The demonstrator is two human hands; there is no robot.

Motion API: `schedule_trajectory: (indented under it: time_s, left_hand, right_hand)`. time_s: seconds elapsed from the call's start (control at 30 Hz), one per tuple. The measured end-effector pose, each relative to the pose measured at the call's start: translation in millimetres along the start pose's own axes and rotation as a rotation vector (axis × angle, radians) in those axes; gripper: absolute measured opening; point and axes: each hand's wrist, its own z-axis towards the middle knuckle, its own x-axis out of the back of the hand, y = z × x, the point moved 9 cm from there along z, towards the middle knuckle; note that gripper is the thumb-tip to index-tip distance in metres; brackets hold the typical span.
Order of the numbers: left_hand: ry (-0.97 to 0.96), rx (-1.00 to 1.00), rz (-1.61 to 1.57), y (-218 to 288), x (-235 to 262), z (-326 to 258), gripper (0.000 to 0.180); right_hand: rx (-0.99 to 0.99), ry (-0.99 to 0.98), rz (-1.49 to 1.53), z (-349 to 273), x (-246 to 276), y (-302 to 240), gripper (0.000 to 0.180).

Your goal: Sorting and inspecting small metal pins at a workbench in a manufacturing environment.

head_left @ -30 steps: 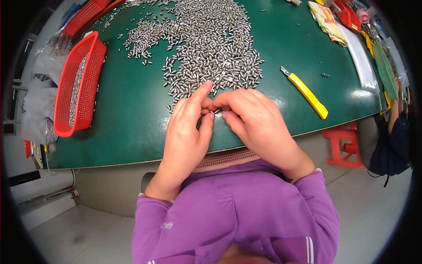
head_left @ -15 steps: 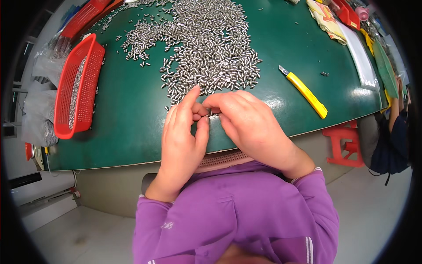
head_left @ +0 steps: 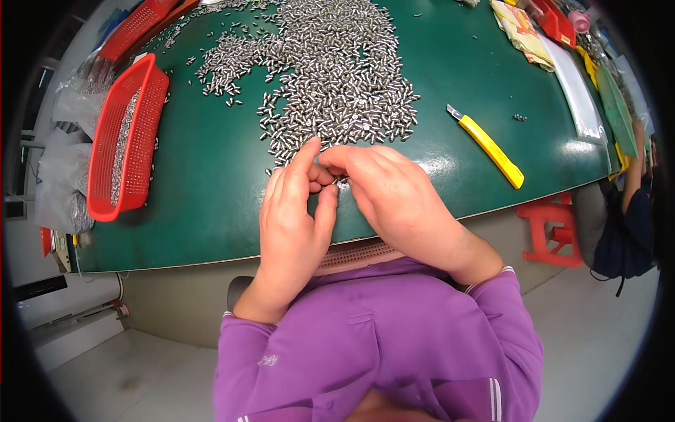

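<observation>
Small silver, bullet-shaped metal parts [head_left: 344,91] lie in a broad heap on the green table [head_left: 211,162], just beyond my hands. Close to the table's front edge, my left hand [head_left: 292,204] is partly closed: its index finger points forward, the other fingers curl inward and the thumb bends toward them. My right hand [head_left: 390,186] meets it from the right, fingers bent and thumb tucked under. A glint of a small metal part [head_left: 342,182] shows between the fingertips of the two hands. My fingers hide most of it, and whatever the left fingertips pinch cannot be made out.
A long red perforated basket [head_left: 144,105] holding metal parts stands at the left, beside clear plastic bags [head_left: 63,176]. On the right lies a yellow utility knife [head_left: 496,155] with its blade out. A red stool [head_left: 552,232] and a person's arm [head_left: 633,172] are farther right.
My right hand has shifted slightly left, its fingers reaching further over the left fingertips. My left hand stays nearly still; heap, basket and knife look the same.
</observation>
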Motion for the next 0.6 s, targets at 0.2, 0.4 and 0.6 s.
schedule_trajectory:
  time_s: [0.2, 0.4, 0.6]
  left_hand:
    - [0.014, -0.007, 0.052, 0.8, 3.4, -1.1, 0.064]
    - [-0.037, 0.022, 0.006, 2.4, 3.1, -1.4, 0.067]
    - [-0.073, 0.089, -0.126, -1.5, 4.3, 4.4, 0.065]
  right_hand:
    - [-0.021, -0.012, -0.042, -2.3, -0.3, 1.4, 0.042]
    - [-0.027, -0.042, 0.015, -0.2, -0.5, 0.9, 0.044]
    - [-0.100, 0.026, -0.058, -7.7, 4.8, 0.7, 0.049]
